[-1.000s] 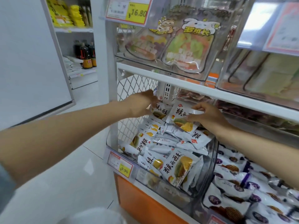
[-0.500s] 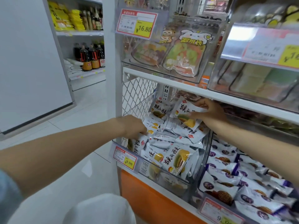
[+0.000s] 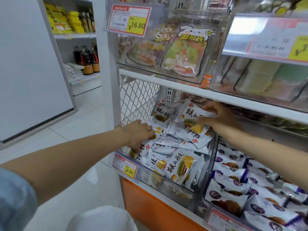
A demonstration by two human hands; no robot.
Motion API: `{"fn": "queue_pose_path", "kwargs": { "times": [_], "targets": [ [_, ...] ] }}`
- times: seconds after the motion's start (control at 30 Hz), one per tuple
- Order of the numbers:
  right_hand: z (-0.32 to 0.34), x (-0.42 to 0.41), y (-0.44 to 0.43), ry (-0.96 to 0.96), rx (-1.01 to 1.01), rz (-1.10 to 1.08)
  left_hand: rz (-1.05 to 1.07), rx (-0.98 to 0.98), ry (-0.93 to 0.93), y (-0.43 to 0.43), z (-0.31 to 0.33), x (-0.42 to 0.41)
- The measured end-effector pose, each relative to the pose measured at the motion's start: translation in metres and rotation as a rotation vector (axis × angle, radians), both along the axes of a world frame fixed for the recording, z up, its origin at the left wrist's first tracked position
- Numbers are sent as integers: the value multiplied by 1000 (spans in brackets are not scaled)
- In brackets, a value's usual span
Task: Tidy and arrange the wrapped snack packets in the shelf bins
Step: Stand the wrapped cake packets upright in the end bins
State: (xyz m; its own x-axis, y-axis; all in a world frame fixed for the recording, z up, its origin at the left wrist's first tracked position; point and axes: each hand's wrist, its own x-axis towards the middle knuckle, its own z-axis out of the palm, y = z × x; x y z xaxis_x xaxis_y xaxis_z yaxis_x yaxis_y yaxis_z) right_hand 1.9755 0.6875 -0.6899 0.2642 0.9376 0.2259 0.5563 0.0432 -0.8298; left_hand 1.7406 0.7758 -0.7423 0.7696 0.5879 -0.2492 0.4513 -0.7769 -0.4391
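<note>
Clear bin [image 3: 212,155] sits under white shelf rail [image 3: 166,84]: tight gap at back, mesh panel [image 3: 138,97] on L, front open. White snack packets [image 3: 180,165], black script, heaped in the bin. R hand [image 3: 218,117] pinches top packet [image 3: 190,114] at back-right. L hand [image 3: 138,133] fingers bent onto L pile, grip can't tell. It was at bin's back 1 s ago, now nearer the front.

The snack packets [image 3: 181,165] are glossy, crinkled plastic film. The bin [image 3: 210,157] is clear, glossy plastic. The side mesh [image 3: 138,97] is white-coated metal. The floor [image 3: 75,130] is smooth, glossy tile.
</note>
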Motion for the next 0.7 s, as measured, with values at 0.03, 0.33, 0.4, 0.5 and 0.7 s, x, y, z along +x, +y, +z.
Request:
{"fn": "queue_pose_path", "kwargs": {
  "times": [0.03,0.33,0.4,0.5,0.7],
  "targets": [
    [-1,1,0,10,0,4,3,14,-7,2,0,0],
    [-6,7,-3,25,-8,-18,55,89,-28,7,-1,6],
    [-5,6,-4,41,-16,-16,40,97,-18,6,-4,4],
    [-4,3,-7,44,-5,-11,39,39,-45,4,3,0],
    [1,4,-19,25,25,13,161,-346,-308,-3,35,-15]
  ]
}}
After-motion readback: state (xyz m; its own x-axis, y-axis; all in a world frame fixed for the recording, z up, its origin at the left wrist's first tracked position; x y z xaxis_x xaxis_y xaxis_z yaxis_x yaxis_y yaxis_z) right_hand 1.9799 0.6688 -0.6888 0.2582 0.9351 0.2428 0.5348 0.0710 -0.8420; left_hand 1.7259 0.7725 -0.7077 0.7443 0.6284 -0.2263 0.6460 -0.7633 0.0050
